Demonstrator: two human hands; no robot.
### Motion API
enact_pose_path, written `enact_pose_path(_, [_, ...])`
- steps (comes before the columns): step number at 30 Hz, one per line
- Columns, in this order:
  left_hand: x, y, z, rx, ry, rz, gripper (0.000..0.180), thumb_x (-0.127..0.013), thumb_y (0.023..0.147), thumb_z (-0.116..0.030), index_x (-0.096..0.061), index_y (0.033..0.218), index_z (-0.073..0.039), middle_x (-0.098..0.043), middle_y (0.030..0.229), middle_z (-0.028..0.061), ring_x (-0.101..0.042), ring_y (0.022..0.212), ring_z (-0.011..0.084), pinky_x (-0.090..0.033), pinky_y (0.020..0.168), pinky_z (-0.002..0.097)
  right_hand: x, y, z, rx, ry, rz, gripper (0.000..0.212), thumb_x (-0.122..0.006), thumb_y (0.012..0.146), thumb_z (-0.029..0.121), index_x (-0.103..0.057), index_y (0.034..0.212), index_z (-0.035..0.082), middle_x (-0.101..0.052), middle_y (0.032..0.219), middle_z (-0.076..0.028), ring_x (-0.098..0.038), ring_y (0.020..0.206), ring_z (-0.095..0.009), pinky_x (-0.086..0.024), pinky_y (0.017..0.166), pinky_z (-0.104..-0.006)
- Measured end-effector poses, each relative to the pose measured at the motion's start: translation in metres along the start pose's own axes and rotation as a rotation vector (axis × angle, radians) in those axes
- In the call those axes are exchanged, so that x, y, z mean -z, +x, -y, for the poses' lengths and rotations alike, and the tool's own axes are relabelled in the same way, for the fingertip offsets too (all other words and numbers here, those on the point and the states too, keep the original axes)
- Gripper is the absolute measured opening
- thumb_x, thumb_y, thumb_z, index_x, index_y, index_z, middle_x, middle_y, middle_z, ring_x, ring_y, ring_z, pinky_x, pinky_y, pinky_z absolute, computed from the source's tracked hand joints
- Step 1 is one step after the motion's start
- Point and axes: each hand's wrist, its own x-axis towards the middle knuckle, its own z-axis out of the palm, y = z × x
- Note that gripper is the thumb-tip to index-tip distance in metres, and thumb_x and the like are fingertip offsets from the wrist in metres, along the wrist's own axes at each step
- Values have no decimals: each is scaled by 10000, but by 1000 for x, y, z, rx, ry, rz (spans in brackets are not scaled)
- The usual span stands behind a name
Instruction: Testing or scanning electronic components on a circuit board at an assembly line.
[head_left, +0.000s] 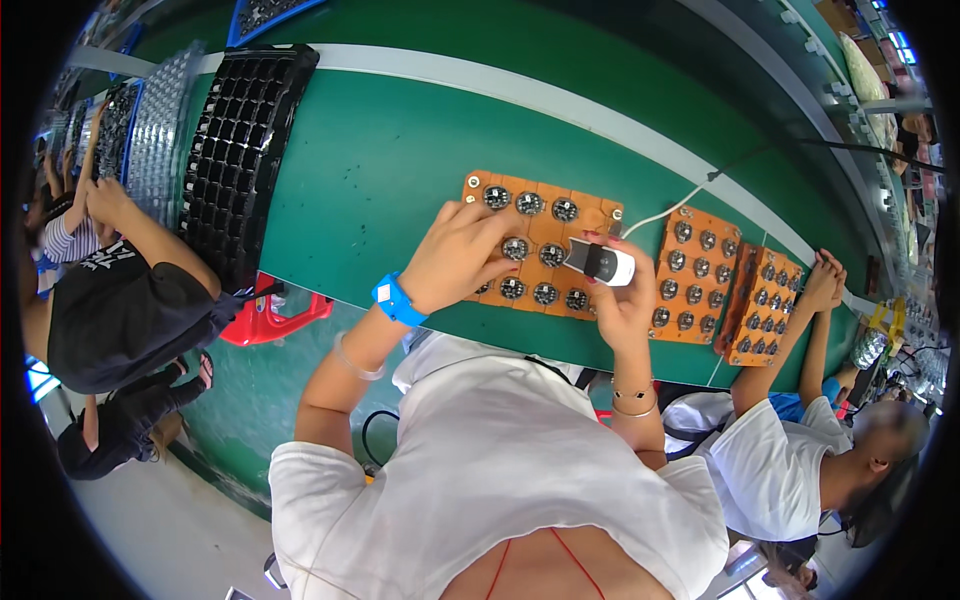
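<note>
While my right hand [622,300] wraps its fingers closed around a small white and black handheld tool [600,263], I judge that tool light and rigid, a smooth plastic body that could slip, so I grip it around its middle with the tip toward the work. It sits just above the near right edge of the orange rectangular fixture board studded with round dark-and-silver parts [540,245], which lies flat on the green bench top [380,160]. My left hand [455,255], with a blue band at the wrist, rests spread on the board's left half, fingers loosely curled and pressing down, gripping nothing. The board looks stiff and fairly light; the small round parts seem delicate, so holding by the board's edges seems safest. A white cable [665,212] trails off past the board. Farther right lie two more orange boards [695,275], and farther left a black gridded tray [240,150].
</note>
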Motion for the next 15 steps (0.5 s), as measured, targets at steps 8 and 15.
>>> enact_pose_path(8, [7,-20,26,-2,26,-51,360,-755,723,-137,-567,1024,-78,-628,1010,65,-553,924,264,-430,846,369,-18,10,8,-22,-137,153,382,-588,811,-69,-496,1172,15,-572,1210,-163,-562,1135,-278,-449,945,-372])
enact_pose_path(15, [16,-14,-2,36,-264,-112,347,-756,718,-65,-531,982,-42,-661,994,89,-609,918,280,-493,802,356,-37,18,9,37,-207,227,354,-565,832,-89,-505,1170,-2,-579,1200,-169,-576,1116,-243,-477,911,-316])
